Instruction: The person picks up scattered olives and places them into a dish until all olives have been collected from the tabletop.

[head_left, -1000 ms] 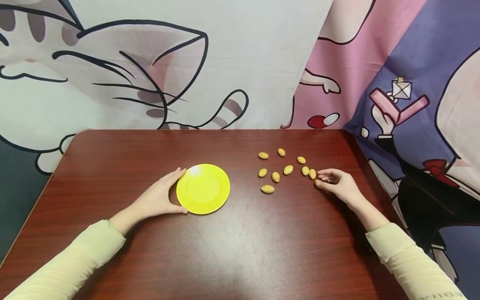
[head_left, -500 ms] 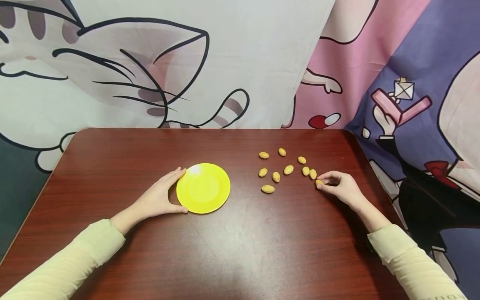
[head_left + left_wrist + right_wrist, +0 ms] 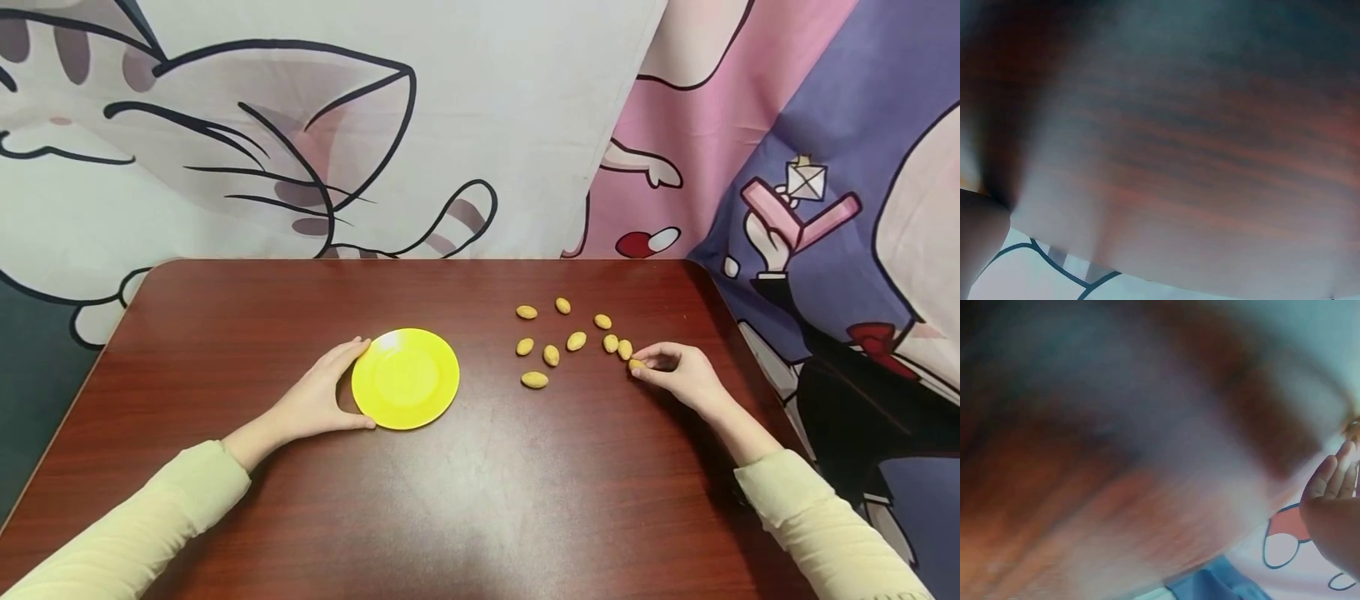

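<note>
My left hand (image 3: 322,394) holds the left rim of a round yellow plate (image 3: 405,379), fingers at its upper edge and thumb at its lower edge. The plate lies flat on the table. On the right, my right hand (image 3: 684,377) pinches a small oval, yellow-brown, nut-like piece (image 3: 637,365) between thumb and fingertips, at or close to the tabletop. Just left of it lie two similar pieces side by side, one nearest the fingers (image 3: 626,349). Part of the right hand (image 3: 1332,487) shows at the edge of the right wrist view; the left wrist view is mostly blurred tabletop.
Several more nut-like pieces (image 3: 551,356) lie scattered between the plate and my right hand. All stand on a dark red-brown wooden table (image 3: 465,508). Behind its far edge hangs a cloth (image 3: 480,108) printed with cartoon figures.
My right thumb and fingertips have closed together on the nut-like piece, where the fingers were spread wider a second ago. The left hand and plate have stayed put.
</note>
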Motion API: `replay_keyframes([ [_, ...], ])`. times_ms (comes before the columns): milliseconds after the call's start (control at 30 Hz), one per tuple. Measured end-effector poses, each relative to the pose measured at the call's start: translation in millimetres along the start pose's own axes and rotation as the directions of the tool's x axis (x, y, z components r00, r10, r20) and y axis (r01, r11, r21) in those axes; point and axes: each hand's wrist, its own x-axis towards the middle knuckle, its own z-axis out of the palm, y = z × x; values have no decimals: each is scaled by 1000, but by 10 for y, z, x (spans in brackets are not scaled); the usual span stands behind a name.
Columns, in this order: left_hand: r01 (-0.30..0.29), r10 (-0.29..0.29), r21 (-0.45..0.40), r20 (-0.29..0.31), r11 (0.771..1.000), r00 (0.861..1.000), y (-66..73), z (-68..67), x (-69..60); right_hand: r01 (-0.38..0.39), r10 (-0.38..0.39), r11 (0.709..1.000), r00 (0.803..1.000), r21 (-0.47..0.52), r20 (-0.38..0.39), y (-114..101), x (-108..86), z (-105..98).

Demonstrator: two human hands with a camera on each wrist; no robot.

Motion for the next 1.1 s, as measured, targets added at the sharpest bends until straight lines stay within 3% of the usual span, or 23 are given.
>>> replay_keyframes([
  [433,-20,20,6,-12,1000,1000,2,5,-1,71,-70,987,997,145,-16,-434,83,212],
  [767,-23,24,6,-20,1000,1000,19,-2,3,43,-52,973,998,227,33,-778,129,441],
  [1100,-21,22,8,-27,1000,999,30,-2,-5,83,-116,955,988,286,98,-1077,191,698],
])
